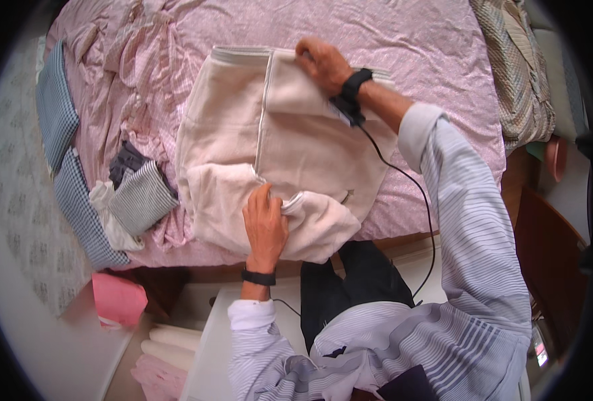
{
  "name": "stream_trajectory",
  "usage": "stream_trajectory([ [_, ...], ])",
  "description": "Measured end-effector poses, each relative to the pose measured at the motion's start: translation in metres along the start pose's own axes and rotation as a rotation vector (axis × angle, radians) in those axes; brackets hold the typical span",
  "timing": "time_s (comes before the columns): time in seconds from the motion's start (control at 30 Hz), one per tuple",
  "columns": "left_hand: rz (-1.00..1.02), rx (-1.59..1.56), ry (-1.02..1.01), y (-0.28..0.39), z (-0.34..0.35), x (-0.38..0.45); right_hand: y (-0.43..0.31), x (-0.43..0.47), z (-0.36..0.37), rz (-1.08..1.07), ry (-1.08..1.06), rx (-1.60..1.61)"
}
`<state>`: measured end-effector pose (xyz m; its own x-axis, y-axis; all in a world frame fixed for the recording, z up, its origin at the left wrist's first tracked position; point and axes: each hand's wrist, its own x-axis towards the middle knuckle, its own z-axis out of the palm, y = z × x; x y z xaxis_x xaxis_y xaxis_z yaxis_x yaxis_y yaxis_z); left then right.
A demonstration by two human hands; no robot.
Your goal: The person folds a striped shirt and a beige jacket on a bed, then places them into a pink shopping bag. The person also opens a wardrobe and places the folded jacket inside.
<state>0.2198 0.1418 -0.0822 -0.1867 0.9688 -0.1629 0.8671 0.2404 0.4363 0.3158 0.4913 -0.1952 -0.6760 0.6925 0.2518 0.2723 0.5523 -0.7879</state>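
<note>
A pale pink fleece jacket (pixel 321 145) with a light-edged front zip lies spread on the bed, its banded hem at the far side. Its collar end is bunched near me. My left hand (pixel 265 225) pinches the light edging at the neck, close to the lower end of the zip line. At the far hem, my right hand (pixel 324 65) has its fingers curled on the cloth, right of the zip; its fingertips are partly hidden. A dark strap circles each wrist, and a small device with a black cable sits at the right one.
Pink bedding (pixel 437 60) covers the bed, rumpled at left. A striped folded cloth (pixel 143 198) lies beside dark and white clothes. Checked pillows (pixel 58 108) line the left edge. A patterned quilt (pixel 517 75) is at right. Below left stands a pink box-like object (pixel 119 299).
</note>
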Motion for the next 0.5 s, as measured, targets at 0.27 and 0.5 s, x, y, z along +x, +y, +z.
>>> stream_trajectory([
  [0.27,0.127,-0.022,-0.506,-0.031,-0.026,0.025,0.045,0.018,0.0,0.29,-0.493,-0.052],
  [0.5,0.368,0.272,-0.527,-0.035,-0.014,0.045,0.051,0.042,0.0,0.495,-0.688,-0.012],
])
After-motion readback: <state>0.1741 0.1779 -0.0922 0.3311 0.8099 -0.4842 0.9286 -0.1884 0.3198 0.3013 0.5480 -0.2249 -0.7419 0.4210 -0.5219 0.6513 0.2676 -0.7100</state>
